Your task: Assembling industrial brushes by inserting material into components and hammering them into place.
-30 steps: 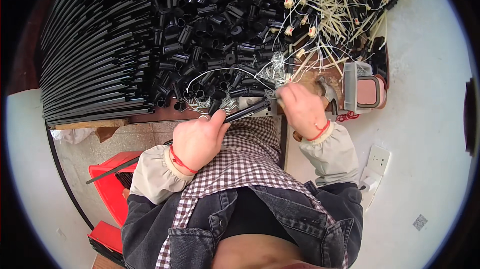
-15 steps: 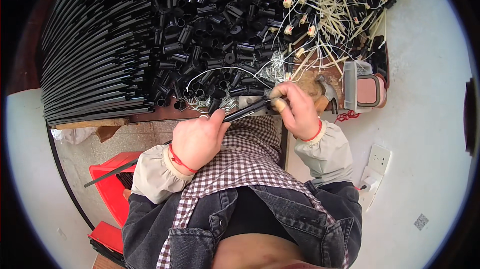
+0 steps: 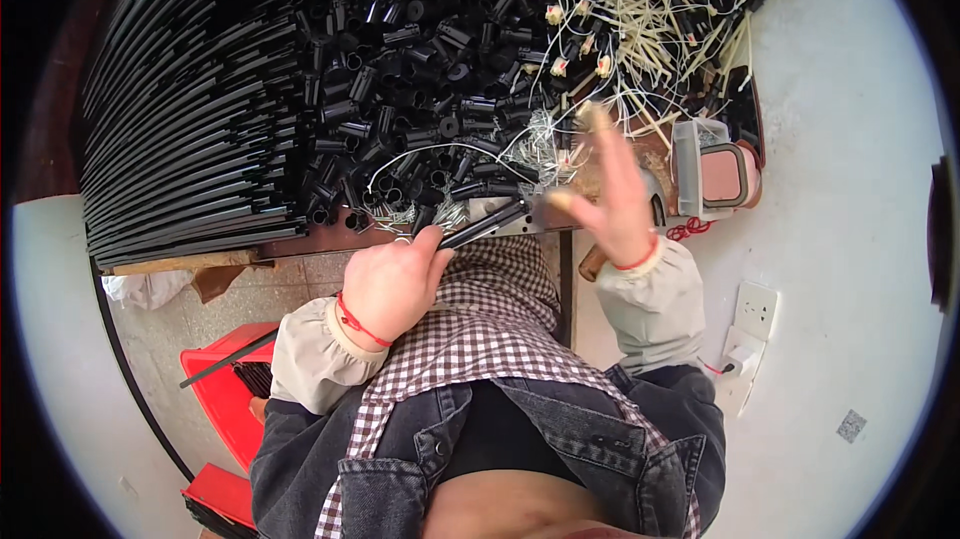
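The right hand [image 3: 620, 204], fingers spread, has withdrawn from the slim glossy black tube [image 3: 485, 226], leaving the left hand [image 3: 390, 284] alone gripping it.

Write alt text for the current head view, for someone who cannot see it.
A person's left hand holds a slim black part while the right hand, partly blurred, is spread open nearby. Beyond lie long black rods, short black fittings and tangled pale wires.

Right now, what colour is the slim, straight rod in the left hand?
The slim, straight rod is black, showing best in the head view.
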The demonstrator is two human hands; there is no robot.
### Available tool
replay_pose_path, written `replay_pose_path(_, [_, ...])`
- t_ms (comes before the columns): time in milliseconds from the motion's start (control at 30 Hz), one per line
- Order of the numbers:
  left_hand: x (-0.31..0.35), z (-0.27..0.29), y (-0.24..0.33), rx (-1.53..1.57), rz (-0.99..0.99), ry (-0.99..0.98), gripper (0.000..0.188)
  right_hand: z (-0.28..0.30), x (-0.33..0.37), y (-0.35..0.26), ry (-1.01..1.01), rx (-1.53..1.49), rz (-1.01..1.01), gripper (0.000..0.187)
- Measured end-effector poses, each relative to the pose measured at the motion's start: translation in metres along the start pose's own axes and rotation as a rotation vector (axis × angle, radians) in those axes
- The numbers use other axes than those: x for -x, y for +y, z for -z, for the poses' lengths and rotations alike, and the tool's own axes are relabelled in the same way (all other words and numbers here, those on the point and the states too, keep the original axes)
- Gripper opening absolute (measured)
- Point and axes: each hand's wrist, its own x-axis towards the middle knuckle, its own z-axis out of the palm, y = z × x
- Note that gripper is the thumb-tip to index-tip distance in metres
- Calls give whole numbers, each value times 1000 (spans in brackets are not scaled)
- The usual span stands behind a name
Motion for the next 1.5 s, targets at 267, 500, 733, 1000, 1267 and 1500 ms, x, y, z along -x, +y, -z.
replay_pose_path(267, [1, -9, -6, 6, -15, 25, 16, 16, 83, 12, -208, 375, -729, 66])
replay_pose_path(500, [-7, -6, -13, -19, -121, 76, 14, 10, 102, -18, 119, -461, -712, 49])
replay_pose_path(733, [-13, 9, -14, -50, -175, 40, 15, 47, 69, -53, -299, -167, -545, 35])
replay_pose_path(1000, [-10, 13, -25, 141, -218, -89, 29, 67, 76, -10, -147, -462, -813, 40])
replay_pose_path(1267, [-12, 6, 19, 1611, -191, -390, 59, 22, 28, -64, -599, -1007, -17, 28])
replay_pose_path(1500, [83, -43, -74, 728, 144, -95, 14, 135, -106, 124, 144, 473, -616, 52])
